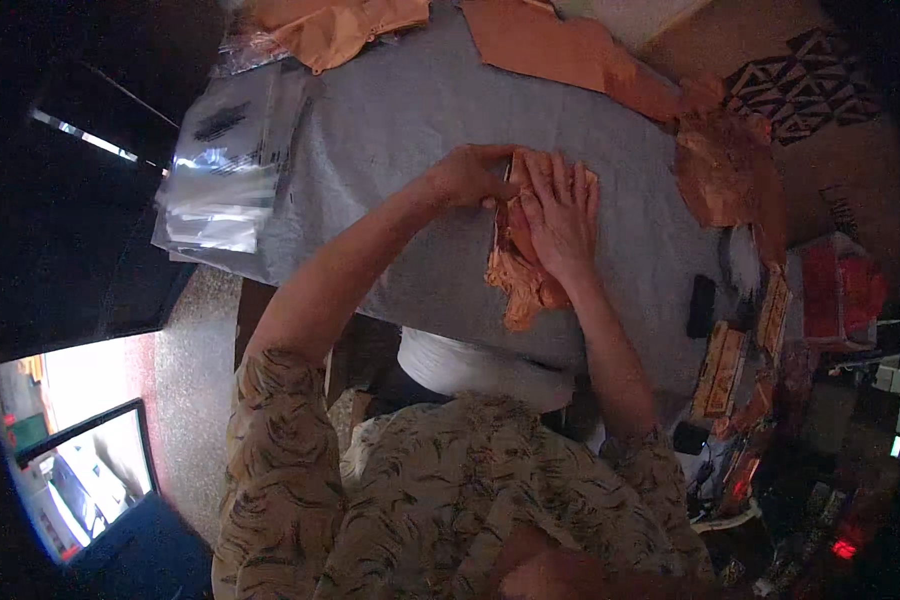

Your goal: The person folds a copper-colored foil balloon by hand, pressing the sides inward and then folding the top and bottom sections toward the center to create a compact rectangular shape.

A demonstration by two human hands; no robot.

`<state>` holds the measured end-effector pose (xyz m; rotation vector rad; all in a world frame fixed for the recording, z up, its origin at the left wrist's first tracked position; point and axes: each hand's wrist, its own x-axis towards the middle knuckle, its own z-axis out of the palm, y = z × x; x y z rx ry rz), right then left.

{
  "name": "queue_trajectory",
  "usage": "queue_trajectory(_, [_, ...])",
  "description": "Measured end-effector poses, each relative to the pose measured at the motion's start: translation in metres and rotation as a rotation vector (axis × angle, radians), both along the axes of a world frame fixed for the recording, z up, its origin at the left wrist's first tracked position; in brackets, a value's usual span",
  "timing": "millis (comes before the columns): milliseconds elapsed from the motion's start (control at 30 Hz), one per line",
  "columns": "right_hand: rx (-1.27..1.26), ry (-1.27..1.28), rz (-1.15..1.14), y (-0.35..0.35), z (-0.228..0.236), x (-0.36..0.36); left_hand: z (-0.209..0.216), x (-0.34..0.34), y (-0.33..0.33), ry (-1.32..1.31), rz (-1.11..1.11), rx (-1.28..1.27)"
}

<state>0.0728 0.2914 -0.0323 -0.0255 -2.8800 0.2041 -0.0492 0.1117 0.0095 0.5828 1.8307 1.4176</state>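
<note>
A small folded orange garment (523,300) lies on the grey cloth-covered table (400,265), its lower end bunched and loose. Over its upper part my right hand (562,222) lies flat, fingers stretched out and close to one another, pressing on the fabric. My left hand (470,177) is at the garment's upper left corner, thumb and fingers closed on its edge. Part of the folded cloth is hidden beneath the right palm.
Clear plastic bags (220,190) are stacked on the table's left end. More orange fabric lies along the far edge (560,55), at the back left (350,28) and on the right (722,165). A dark oblong object (702,306) and a yellow strip-like piece (718,368) lie near right.
</note>
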Motion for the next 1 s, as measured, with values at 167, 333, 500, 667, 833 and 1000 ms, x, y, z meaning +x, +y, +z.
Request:
queue_trajectory(167, [-0.013, -0.032, 0.006, -0.002, 0.005, 0.000, 0.001, 0.001, 0.000, 0.034, -0.007, -0.037])
queue_trajectory(333, [0.044, -0.019, 0.012, -0.003, 0.006, 0.001, -0.001, -0.004, 0.002, 0.046, -0.020, -0.059])
queue_trajectory(500, [0.046, -0.039, 0.009, 0.001, 0.003, 0.002, 0.013, 0.000, 0.006, -0.037, -0.023, -0.072])
queue_trajectory(667, [0.021, -0.046, 0.011, -0.001, 0.007, 0.005, 0.003, -0.002, 0.008, 0.156, -0.014, -0.118])
queue_trajectory(833, [0.022, -0.085, -0.008, -0.002, 0.008, 0.005, -0.010, -0.005, 0.010, 0.078, 0.003, -0.035])
queue_trajectory(1000, [0.040, -0.060, 0.008, -0.003, 0.011, 0.003, 0.000, 0.001, 0.007, 0.022, 0.062, -0.069])
